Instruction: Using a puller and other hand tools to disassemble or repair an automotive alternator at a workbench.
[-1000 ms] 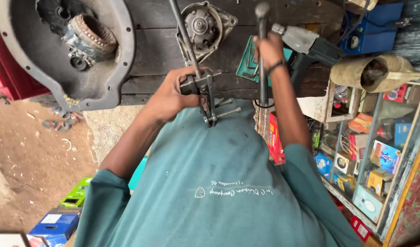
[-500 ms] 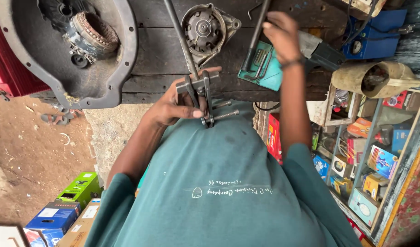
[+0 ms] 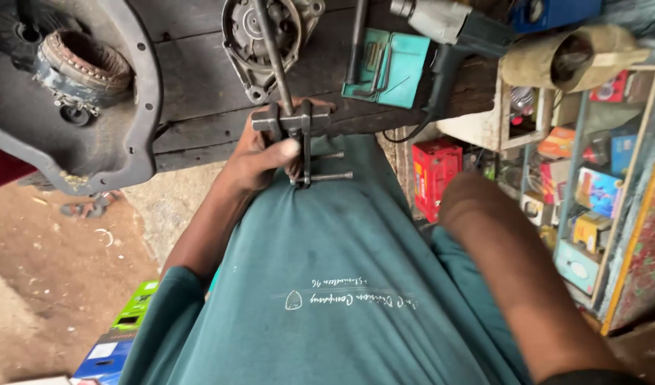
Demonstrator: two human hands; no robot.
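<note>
Only the left hand (image 3: 259,157) grips the metal puller (image 3: 299,139); right hand's grip unseen.

view: one head camera, no second view | from: worn on the person's head | faces: steeply down over the green shirt (image 3: 327,285) toward the wooden bench (image 3: 199,85) — its edge runs across the top | range: close — torso fills the lower frame | edges: dirt floor (image 3: 49,271) at one side, shelves (image 3: 591,185) at the other
</note>
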